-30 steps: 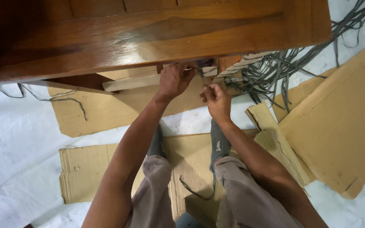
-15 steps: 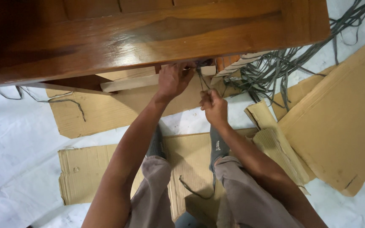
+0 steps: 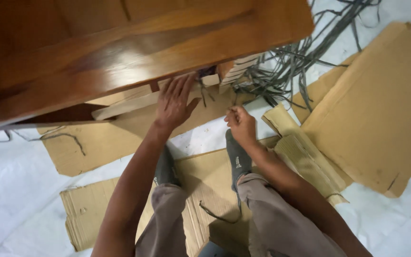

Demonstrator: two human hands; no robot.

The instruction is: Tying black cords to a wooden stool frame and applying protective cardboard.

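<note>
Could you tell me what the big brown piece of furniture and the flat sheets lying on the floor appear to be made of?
The furniture looks like solid wood with a glossy varnish: visible grain and a bright sheen. The flat sheets look like matte tan corrugated cardboard, with torn edges and ribbing. The left hand rests at the furniture's lower edge.

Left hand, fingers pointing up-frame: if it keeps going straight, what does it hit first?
Probably the underside edge of the brown wooden furniture piece. The left hand lies flat with its fingers already at that edge, above a pale wooden slat. Depth is unclear.
</note>
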